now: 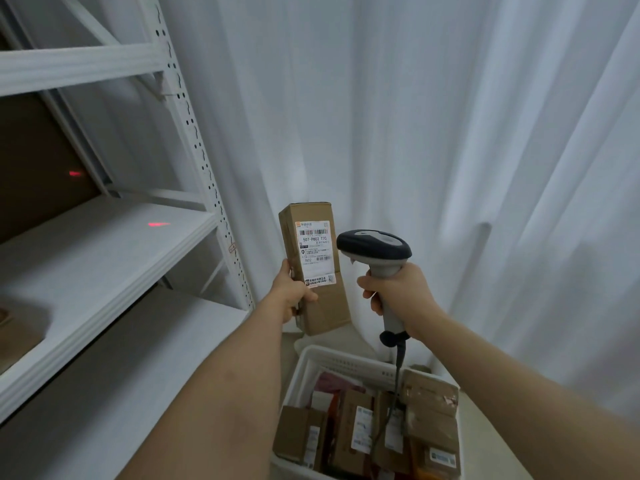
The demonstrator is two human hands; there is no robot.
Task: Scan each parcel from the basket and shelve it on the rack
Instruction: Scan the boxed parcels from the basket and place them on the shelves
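Left hand [293, 293] gripping upright cardboard parcel [313, 268] by its lower edge, label facing camera, right hand [398, 296] wrapped around scanner [375, 252] handle beside parcel, white basket [311, 368] of parcels below, white rack [104, 244] at left, red scanner light on its shelf

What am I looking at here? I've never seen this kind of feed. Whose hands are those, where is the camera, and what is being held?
There is no machine here: a person wears one wide-angle camera on the head, looking forward and down at their own hands. The left hand grips a tall cardboard parcel, label facing the camera. The right hand grips a corded barcode scanner. Red light marks fall on the rack at the left, not on the label. Below is a white basket holding more parcels. White curtains hang behind.
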